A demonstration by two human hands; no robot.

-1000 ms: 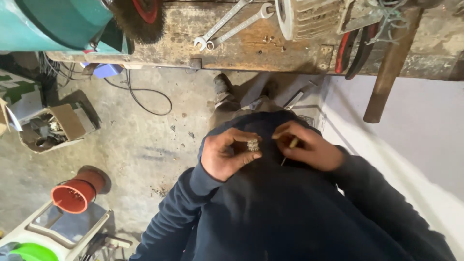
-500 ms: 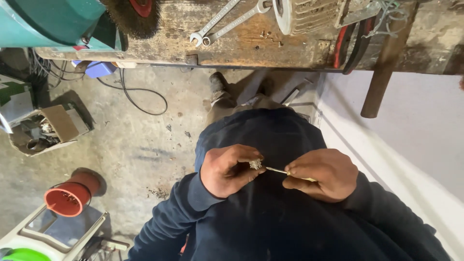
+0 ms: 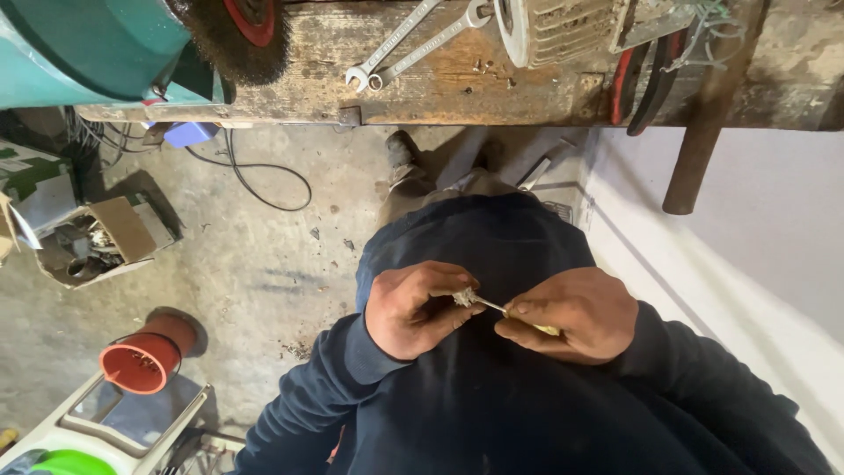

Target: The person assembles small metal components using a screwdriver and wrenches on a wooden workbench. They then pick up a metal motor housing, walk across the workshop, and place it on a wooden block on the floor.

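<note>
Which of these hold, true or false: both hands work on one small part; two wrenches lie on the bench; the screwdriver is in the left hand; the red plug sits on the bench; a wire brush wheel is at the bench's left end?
1. Both hands work on one small part. True: the left hand pinches a small metal part that the tool tip meets.
2. Two wrenches lie on the wooden bench. True.
3. The screwdriver is in the left hand. False: the right hand holds it.
4. The red plug sits on the bench. False: it is down by the floor, lower left.
5. A wire brush wheel is at the bench's left end. True.
</note>
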